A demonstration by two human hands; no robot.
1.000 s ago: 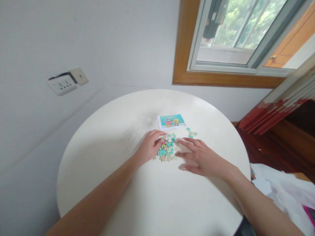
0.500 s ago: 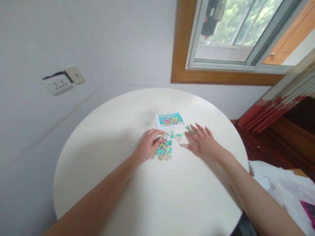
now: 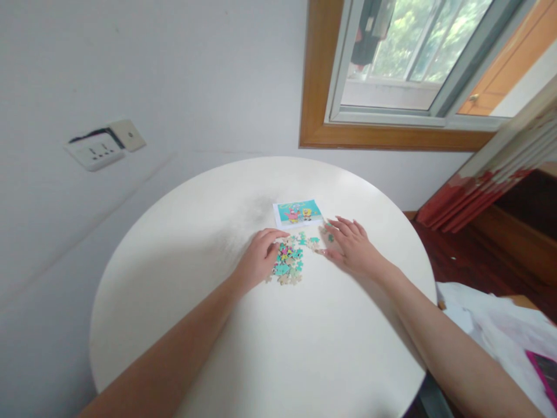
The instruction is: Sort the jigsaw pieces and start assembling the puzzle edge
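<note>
A pile of small jigsaw puzzle pieces (image 3: 288,267), teal, cream, pink and yellow, lies on the white round table (image 3: 278,342). My left hand (image 3: 260,255) curves around the pile's left side, fingers apart, touching its edge. My right hand (image 3: 350,244) rests palm down to the right, fingers spread over a few loose pieces (image 3: 329,237); its thumb reaches toward more pieces (image 3: 312,241) between the hands. Just beyond the pieces lies a picture card (image 3: 298,213) with a pink and a yellow cartoon figure on teal. I see no piece held in either hand.
A wall with a socket (image 3: 96,151) rises behind the table at the left. A wood-framed window (image 3: 391,136) is at the upper right, beside a red and cream curtain (image 3: 470,191). White bags (image 3: 487,331) lie to the right, below the table edge.
My right hand has shifted slightly left, toward the pieces in the middle, and its fingers have drawn in a little. My left hand stays at the pile. The view has shifted slightly.
</note>
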